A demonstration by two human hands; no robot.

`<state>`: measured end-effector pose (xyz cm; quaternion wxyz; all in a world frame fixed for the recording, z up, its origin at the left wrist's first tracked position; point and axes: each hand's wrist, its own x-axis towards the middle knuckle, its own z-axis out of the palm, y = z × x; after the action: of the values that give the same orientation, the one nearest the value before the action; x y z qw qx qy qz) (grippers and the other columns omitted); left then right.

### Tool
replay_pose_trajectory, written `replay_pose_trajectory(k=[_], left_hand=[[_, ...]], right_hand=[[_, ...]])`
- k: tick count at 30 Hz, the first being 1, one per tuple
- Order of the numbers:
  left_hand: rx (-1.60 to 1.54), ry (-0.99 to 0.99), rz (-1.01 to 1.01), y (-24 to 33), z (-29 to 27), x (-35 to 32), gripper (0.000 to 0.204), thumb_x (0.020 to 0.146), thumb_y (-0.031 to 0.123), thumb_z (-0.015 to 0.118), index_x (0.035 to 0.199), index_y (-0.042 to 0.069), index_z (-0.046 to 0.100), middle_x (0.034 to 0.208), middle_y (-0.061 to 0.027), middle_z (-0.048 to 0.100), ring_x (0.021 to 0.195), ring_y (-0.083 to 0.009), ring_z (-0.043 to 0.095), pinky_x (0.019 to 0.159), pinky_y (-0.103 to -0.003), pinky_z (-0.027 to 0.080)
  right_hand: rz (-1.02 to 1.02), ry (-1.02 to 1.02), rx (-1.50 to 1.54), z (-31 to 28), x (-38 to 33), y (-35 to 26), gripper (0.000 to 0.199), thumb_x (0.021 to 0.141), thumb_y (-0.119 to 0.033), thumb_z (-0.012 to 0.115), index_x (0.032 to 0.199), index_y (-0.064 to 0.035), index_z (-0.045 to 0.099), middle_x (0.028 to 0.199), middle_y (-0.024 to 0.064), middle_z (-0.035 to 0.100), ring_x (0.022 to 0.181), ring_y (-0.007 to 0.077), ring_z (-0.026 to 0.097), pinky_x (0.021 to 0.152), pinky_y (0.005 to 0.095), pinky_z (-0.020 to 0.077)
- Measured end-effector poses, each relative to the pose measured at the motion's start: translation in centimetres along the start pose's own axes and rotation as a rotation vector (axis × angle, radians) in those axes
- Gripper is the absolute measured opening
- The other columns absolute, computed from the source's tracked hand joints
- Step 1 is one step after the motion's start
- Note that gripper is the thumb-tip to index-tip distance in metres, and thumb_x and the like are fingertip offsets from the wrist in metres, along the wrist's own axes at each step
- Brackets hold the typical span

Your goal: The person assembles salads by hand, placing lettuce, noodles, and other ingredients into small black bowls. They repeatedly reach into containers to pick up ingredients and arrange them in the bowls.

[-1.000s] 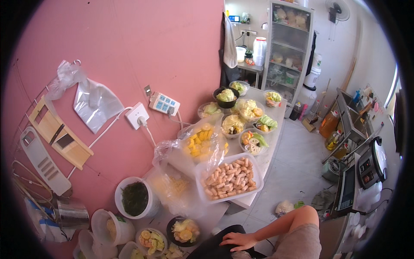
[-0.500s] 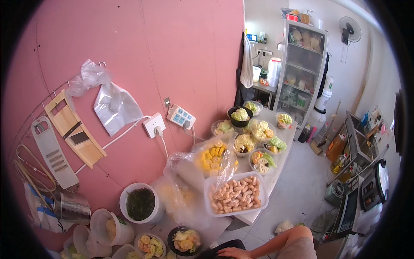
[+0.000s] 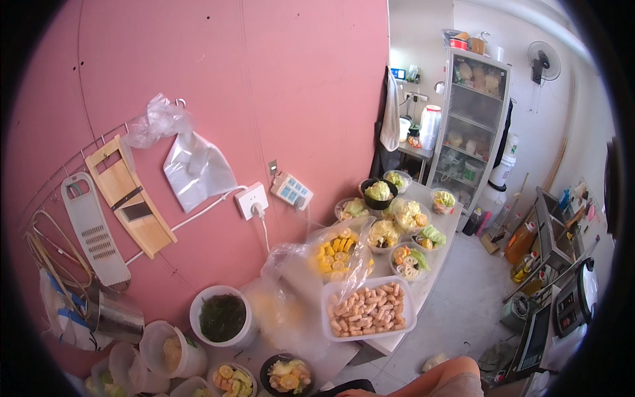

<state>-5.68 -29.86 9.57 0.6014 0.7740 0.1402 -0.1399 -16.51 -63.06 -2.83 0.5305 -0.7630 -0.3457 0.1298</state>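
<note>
At the lower edge my right forearm (image 3: pixel 430 380) is bent, its elbow to the right. Only a sliver of my right hand (image 3: pixel 357 393) shows, against something black (image 3: pixel 344 388); its fingers are cut off. My left hand is out of view. Just above and left of the right hand is a black bowl (image 3: pixel 286 374) of cabbage and corn pieces. Beyond it stands a clear tub (image 3: pixel 368 308) full of short pinkish sausage pieces. Left of that tub lies a blurred clear plastic bag (image 3: pixel 278 311), with something yellowish under or in it. Cut corn (image 3: pixel 340 251) sits behind, partly under plastic.
Several bowls of cabbage and vegetables (image 3: pixel 410 215) crowd the table's far end. A white bucket of dark green strands (image 3: pixel 223 316) stands by the pink wall, with more tubs (image 3: pixel 173 349) nearer. Graters (image 3: pixel 99 231) hang left. A glass-door cabinet (image 3: pixel 471 119) stands at the back.
The view has shifted, so the table and wall sit a little further right and lower. My right hand has slipped mostly below the lower edge. The bowls and tubs keep their places.
</note>
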Motion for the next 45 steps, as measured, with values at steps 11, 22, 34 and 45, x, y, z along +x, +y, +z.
replay_pose_trajectory(k=[11,22,34,45], left_hand=[[-0.034,-0.007,-0.062,-1.7,-0.1,-0.5,0.048,0.085,0.025,0.062,0.125,0.003,0.048,0.130,-0.0156,0.047,0.119,-0.0289,0.045,0.101,-0.040,0.035],[-0.074,-0.014,-0.145,-4.1,0.1,-1.6,0.047,0.084,0.025,0.062,0.123,0.002,0.050,0.128,-0.0155,0.049,0.118,-0.0277,0.046,0.100,-0.040,0.036],[-0.288,-0.128,-0.535,-22.2,1.9,-13.5,0.045,0.084,0.024,0.063,0.121,0.002,0.052,0.126,-0.0155,0.051,0.117,-0.0264,0.048,0.099,-0.040,0.037],[-0.066,0.246,-0.066,-12.0,1.8,-11.0,0.027,0.085,0.004,0.056,0.112,0.002,0.056,0.112,-0.0071,0.059,0.105,-0.0165,0.054,0.090,-0.029,0.043]], right_hand=[[0.020,-0.007,-0.062,0.3,0.1,0.2,0.043,0.085,-0.025,0.055,0.120,-0.0011,0.049,0.122,0.0212,0.047,0.112,0.0395,0.045,0.094,0.0470,0.0372],[0.034,-0.159,-0.077,-0.9,0.6,0.5,0.048,0.092,-0.035,0.044,0.129,-0.0045,0.042,0.132,0.0158,0.041,0.123,0.0321,0.039,0.099,0.0429,0.0317],[0.096,-0.149,-0.046,-2.0,1.2,-1.2,0.048,0.086,-0.036,0.050,0.125,-0.0082,0.049,0.127,0.0166,0.046,0.119,0.0339,0.043,0.098,0.0437,0.0334],[0.163,-0.328,-0.066,-6.4,5.7,-2.0,0.044,0.086,-0.033,0.050,0.121,-0.0053,0.050,0.121,0.0200,0.050,0.114,0.0384,0.046,0.094,0.0467,0.0385]])
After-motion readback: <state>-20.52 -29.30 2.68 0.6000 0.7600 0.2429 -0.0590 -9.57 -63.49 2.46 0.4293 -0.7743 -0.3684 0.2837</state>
